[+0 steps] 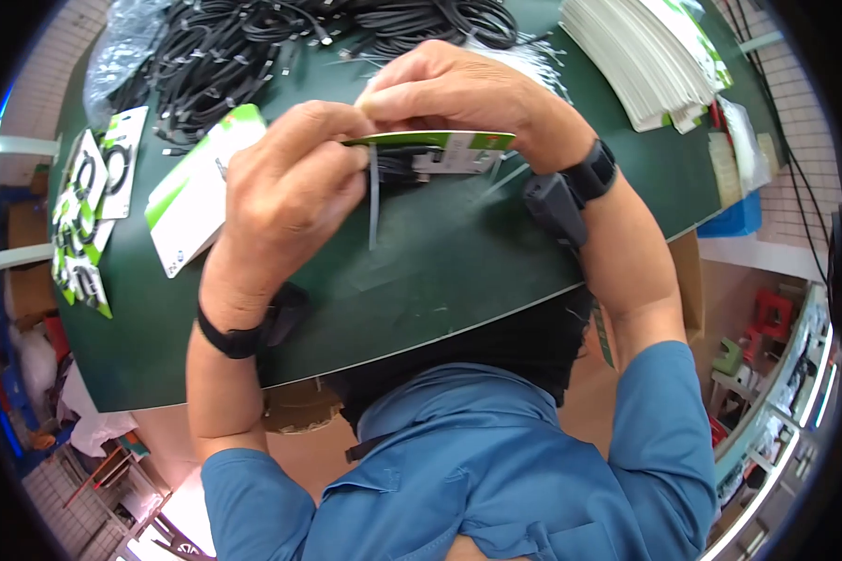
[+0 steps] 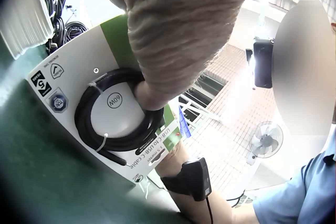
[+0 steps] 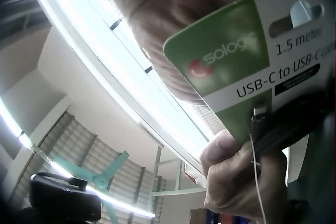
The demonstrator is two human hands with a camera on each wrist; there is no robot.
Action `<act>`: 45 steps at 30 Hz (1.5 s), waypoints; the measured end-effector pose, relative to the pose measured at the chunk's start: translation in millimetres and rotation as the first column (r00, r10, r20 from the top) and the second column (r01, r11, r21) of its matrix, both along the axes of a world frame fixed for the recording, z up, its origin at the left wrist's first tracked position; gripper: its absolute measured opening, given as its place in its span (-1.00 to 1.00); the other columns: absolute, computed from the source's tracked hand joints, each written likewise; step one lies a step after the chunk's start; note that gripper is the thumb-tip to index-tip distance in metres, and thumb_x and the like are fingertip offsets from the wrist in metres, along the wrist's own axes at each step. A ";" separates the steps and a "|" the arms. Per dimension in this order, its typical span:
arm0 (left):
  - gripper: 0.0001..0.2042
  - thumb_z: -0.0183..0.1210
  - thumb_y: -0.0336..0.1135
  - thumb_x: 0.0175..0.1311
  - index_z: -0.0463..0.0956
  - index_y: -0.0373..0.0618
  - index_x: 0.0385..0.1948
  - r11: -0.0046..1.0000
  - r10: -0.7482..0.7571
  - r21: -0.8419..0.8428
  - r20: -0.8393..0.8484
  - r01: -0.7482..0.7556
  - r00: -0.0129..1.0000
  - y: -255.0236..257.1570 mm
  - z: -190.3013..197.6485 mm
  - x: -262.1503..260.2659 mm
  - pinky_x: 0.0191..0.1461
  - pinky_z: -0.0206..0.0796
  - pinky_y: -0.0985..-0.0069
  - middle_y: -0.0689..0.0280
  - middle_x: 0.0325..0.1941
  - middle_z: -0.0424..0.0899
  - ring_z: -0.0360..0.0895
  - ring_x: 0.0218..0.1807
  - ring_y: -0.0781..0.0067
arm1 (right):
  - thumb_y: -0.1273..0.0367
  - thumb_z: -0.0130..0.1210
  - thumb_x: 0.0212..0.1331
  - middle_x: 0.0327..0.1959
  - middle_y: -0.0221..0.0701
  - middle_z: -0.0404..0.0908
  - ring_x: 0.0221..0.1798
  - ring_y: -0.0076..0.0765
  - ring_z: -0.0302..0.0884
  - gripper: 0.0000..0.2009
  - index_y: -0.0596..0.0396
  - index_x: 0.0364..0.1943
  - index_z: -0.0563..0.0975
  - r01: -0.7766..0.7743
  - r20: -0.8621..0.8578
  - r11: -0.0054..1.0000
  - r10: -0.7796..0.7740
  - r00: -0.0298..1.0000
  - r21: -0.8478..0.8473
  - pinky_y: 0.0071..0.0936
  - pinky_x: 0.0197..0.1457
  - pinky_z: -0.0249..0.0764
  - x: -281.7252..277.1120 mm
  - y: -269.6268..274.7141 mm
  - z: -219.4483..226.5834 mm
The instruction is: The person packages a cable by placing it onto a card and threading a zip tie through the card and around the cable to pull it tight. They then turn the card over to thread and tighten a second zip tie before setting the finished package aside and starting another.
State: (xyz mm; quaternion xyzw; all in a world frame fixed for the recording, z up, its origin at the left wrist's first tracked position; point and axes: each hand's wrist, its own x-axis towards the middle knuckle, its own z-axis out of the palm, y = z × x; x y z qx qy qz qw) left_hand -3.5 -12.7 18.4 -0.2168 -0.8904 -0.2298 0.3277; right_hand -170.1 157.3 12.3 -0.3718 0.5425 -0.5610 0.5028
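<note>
My left hand [image 1: 285,187] grips one end of a white and green packaging card [image 1: 458,157], its thumb lying over the black USB-C cable [image 2: 84,111]. This cable is coiled flat on the card's printed face, with thin ties around the coil. Behind the card's upper edge, my right hand [image 1: 468,93] has thumb and fingertips drawn together close to the left fingertips. They pinch at a cable tie, largely hidden by the fingers. A pale cable tie strip [image 1: 374,201] hangs down in front of the card. In the right wrist view the printed card [image 3: 226,50] stands tilted between both hands.
Heaps of black cables [image 1: 220,65] lie at the back of the green table [image 1: 421,271]. White ties [image 1: 533,65] and a stack of cards [image 1: 641,61] are at the back right. Loose cards [image 1: 192,201] and finished-looking carded cables [image 1: 84,210] lie at left.
</note>
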 end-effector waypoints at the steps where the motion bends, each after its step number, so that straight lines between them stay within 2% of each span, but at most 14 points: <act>1: -0.78 0.42 -0.65 -0.09 0.55 -0.22 -0.45 1.000 0.002 -0.015 -0.007 -0.003 1.000 -1.1 1.0 0.4 -0.30 0.56 0.40 0.26 -0.17 0.73 0.71 -0.30 0.28 | 0.28 0.26 0.48 -0.36 -0.56 0.71 -0.35 -0.79 0.58 -0.79 0.14 -0.09 0.73 0.011 -0.033 1.000 -0.011 0.999 -0.002 -0.77 -0.28 0.49 2.0 -1.9 -1.4; 4: -0.78 0.41 -0.66 -0.10 0.55 -0.22 -0.45 1.000 0.006 -0.021 -0.021 -0.007 1.000 1.5 1.0 -0.1 -0.29 0.56 0.39 0.25 -0.19 0.74 0.71 -0.30 0.26 | 0.29 0.26 0.48 -0.35 -0.54 0.73 -0.37 -0.78 0.59 -0.78 0.16 -0.06 0.76 0.031 -0.103 1.000 -0.031 0.994 0.001 -0.77 -0.29 0.51 4.4 -3.8 -8.0; 7: -0.77 0.40 -0.67 -0.11 0.55 -0.22 -0.45 0.999 0.023 -0.048 -0.049 -0.025 0.999 1.1 2.0 0.9 -0.29 0.55 0.38 0.25 -0.21 0.74 0.71 -0.30 0.24 | 0.31 0.28 0.45 -0.35 -0.54 0.74 -0.35 -0.75 0.59 -0.80 0.16 -0.09 0.79 0.094 0.079 0.995 -0.093 0.993 -0.013 -0.72 -0.26 0.52 0.1 -6.4 -11.2; 12: -0.76 0.38 -0.71 -0.12 0.54 -0.23 -0.45 0.998 -0.001 -0.058 -0.039 -0.001 0.999 1.9 8.0 1.2 -0.28 0.53 0.37 0.23 -0.22 0.74 0.69 -0.31 0.21 | 0.33 0.33 0.39 -0.34 -0.53 0.75 -0.32 -0.73 0.59 -0.81 0.17 -0.10 0.78 0.123 -0.051 0.989 -0.119 0.992 0.085 -0.66 -0.21 0.54 2.9 -4.1 -0.8; 23: -0.74 0.37 -0.71 -0.15 0.51 -0.23 -0.42 1.000 0.022 -0.023 0.027 -0.021 0.999 3.9 11.5 7.3 -0.29 0.51 0.35 0.20 -0.28 0.74 0.68 -0.33 0.18 | 0.34 0.37 0.32 -0.30 -0.47 0.78 -0.28 -0.65 0.65 -0.79 0.20 -0.12 0.75 0.015 0.016 1.000 -0.016 1.000 0.011 -0.64 -0.18 0.57 5.8 -5.4 -9.6; 28: -0.74 0.36 -0.69 -0.15 0.51 -0.24 -0.41 0.993 0.102 0.046 0.096 -0.106 0.990 -0.3 11.6 7.2 -0.24 0.52 0.31 0.18 -0.27 0.75 0.69 -0.31 0.14 | 0.35 0.37 0.32 -0.29 -0.42 0.80 -0.24 -0.62 0.71 -0.77 0.22 -0.08 0.73 0.122 -0.034 0.993 -0.121 0.992 0.007 -0.63 -0.16 0.60 -9.7 4.4 2.6; 31: -0.74 0.35 -0.70 -0.15 0.51 -0.25 -0.41 0.975 0.167 0.118 0.155 -0.186 0.974 -0.1 10.0 10.1 -0.22 0.52 0.29 0.16 -0.27 0.75 0.70 -0.29 0.10 | 0.33 0.39 0.30 -0.24 -0.37 0.82 -0.19 -0.57 0.75 -0.76 0.19 -0.06 0.73 0.328 -0.146 0.917 -0.365 0.919 -0.227 -0.58 -0.15 0.64 -15.5 7.0 12.4; 32: -0.74 0.35 -0.70 -0.15 0.51 -0.25 -0.41 0.970 0.185 0.128 0.160 -0.206 0.970 -0.2 9.3 9.5 -0.22 0.52 0.29 0.15 -0.27 0.74 0.70 -0.29 0.09 | 0.33 0.39 0.30 -0.24 -0.37 0.82 -0.19 -0.57 0.75 -0.76 0.19 -0.06 0.73 0.334 -0.159 0.916 -0.373 0.914 -0.224 -0.58 -0.15 0.64 -13.9 7.4 16.0; 33: -0.74 0.34 -0.71 -0.15 0.50 -0.25 -0.41 0.965 0.202 0.138 0.165 -0.225 0.965 0.1 8.5 8.3 -0.22 0.52 0.29 0.14 -0.28 0.74 0.69 -0.28 0.08 | 0.34 0.40 0.28 -0.23 -0.36 0.80 -0.17 -0.51 0.76 -0.76 0.17 -0.07 0.73 0.266 -0.327 0.901 -0.380 0.865 -0.343 -0.54 -0.15 0.64 -7.7 7.7 19.4; 35: -0.74 0.34 -0.71 -0.16 0.50 -0.26 -0.41 0.960 0.208 0.157 0.162 -0.233 0.965 1.6 7.2 7.5 -0.23 0.51 0.29 0.13 -0.28 0.74 0.69 -0.28 0.07 | 0.35 0.42 0.23 -0.20 -0.36 0.78 -0.15 -0.41 0.76 -0.77 0.12 -0.09 0.72 0.059 -0.613 0.855 -0.416 0.672 -0.516 -0.45 -0.14 0.65 8.6 7.6 22.0; 36: -0.74 0.33 -0.71 -0.15 0.50 -0.26 -0.41 0.954 0.216 0.169 0.179 -0.246 0.960 2.2 7.1 7.8 -0.23 0.51 0.29 0.13 -0.28 0.74 0.69 -0.28 0.07 | 0.35 0.42 0.23 -0.20 -0.36 0.78 -0.15 -0.41 0.76 -0.77 0.12 -0.09 0.72 0.060 -0.623 0.857 -0.418 0.661 -0.511 -0.45 -0.14 0.65 15.8 5.4 20.7; 38: -0.75 0.32 -0.72 -0.14 0.50 -0.26 -0.42 0.944 0.231 0.187 0.215 -0.272 0.949 3.9 7.2 8.6 -0.23 0.51 0.29 0.12 -0.29 0.73 0.68 -0.29 0.07 | 0.37 0.43 0.14 -0.20 -0.35 0.70 -0.11 -0.19 0.71 -0.79 0.06 -0.16 0.70 -0.057 -0.846 0.876 -0.444 0.296 -0.479 -0.28 -0.11 0.64 30.7 0.4 17.4; 42: -0.76 0.33 -0.72 -0.12 0.51 -0.27 -0.42 0.955 0.198 0.172 0.232 -0.241 0.952 0.5 9.3 8.6 -0.22 0.50 0.30 0.12 -0.29 0.72 0.67 -0.29 0.08 | 0.37 0.42 0.11 -0.24 -0.36 0.63 -0.11 -0.07 0.65 -0.81 0.04 -0.22 0.67 -0.025 -0.811 0.850 -0.493 0.315 -0.527 -0.19 -0.10 0.60 38.2 -6.1 5.4; 45: -0.77 0.32 -0.72 -0.10 0.50 -0.28 -0.41 0.956 0.187 0.183 0.220 -0.229 0.957 -2.7 5.5 6.6 -0.22 0.50 0.30 0.11 -0.27 0.72 0.67 -0.28 0.07 | 0.36 0.41 0.13 -0.24 -0.37 0.63 -0.12 -0.09 0.66 -0.83 0.05 -0.24 0.66 -0.031 -0.789 0.830 -0.518 0.331 -0.557 -0.18 -0.11 0.60 36.4 -8.2 -0.2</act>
